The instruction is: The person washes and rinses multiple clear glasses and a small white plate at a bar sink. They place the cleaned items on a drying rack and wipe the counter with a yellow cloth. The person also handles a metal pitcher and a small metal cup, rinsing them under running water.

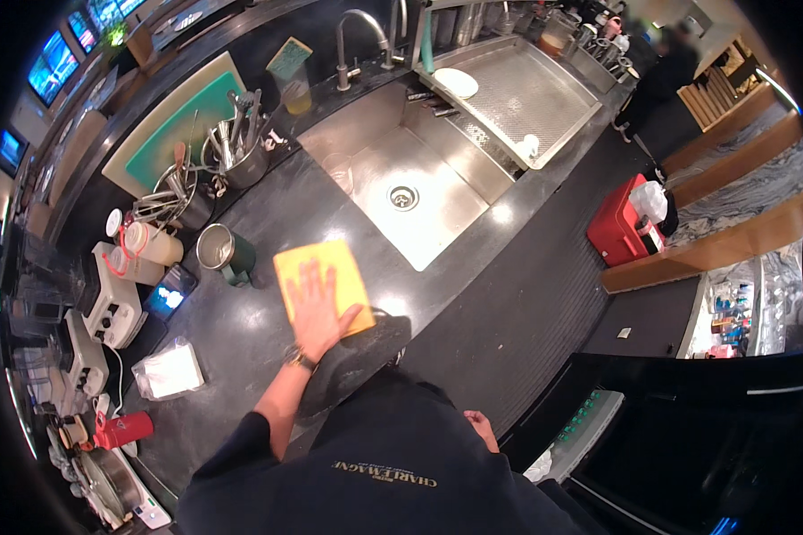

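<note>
My left hand (318, 307) lies flat on a folded yellow cloth (351, 284), its fingers spread and the palm pressing it to the dark countertop (261, 354). A watch (300, 358) circles that wrist. Left of the cloth stands a dark green metal mug (224, 251) with a handle. On the cloth's far right side is a stainless steel sink (435, 221) with a round drain. My right hand (483, 429) hangs low beside my body, away from the counter. Only part of it shows, and whether it holds anything is hidden.
Utensil containers (241, 167), squeeze bottles (150, 244), a phone (170, 294) and a wrapped white packet (170, 371) line the counter's left side. A perforated drain tray (528, 87) holds a white plate (456, 83). A red cooler (619, 224) and another person (662, 87) are across the aisle.
</note>
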`<state>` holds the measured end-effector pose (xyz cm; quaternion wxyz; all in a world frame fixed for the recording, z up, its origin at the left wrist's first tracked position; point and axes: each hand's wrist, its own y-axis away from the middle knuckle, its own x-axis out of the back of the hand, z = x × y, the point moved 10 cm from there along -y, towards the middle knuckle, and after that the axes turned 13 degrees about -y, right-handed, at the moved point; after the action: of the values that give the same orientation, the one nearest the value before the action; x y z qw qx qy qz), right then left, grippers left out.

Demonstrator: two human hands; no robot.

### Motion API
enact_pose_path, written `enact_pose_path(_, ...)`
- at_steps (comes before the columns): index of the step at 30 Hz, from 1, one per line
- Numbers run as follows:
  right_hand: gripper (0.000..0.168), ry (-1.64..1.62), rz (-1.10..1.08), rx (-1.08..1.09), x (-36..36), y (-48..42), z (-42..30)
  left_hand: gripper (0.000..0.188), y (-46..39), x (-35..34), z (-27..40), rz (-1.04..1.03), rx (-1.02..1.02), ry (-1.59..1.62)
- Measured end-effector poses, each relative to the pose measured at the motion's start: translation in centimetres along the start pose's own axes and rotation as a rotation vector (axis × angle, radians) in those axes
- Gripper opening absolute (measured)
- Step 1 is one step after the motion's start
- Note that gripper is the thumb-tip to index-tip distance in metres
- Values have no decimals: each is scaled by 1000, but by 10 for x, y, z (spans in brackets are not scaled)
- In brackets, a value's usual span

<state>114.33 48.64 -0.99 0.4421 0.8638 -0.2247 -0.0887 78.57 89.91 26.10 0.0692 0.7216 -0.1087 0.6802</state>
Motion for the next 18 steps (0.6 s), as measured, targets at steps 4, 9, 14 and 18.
enact_pose_path(4, 14, -100, 104, -62, 23, 11, 56, 74, -63, -6, 52, 71, -78, 41)
enact_pose_path(9, 13, -215, 247, -201, 38, 11, 73, 47, -120, -12, 94, 134, -37, 160)
enact_pose_path(14, 13, -283, 207, -115, 50, -17, 45, 35, -130, -16, 64, 332, 226, 713)
enact_pose_path(18, 13, -311, 171, -79, 68, -46, 29, 32, -115, 17, 19, 400, 395, 1144)
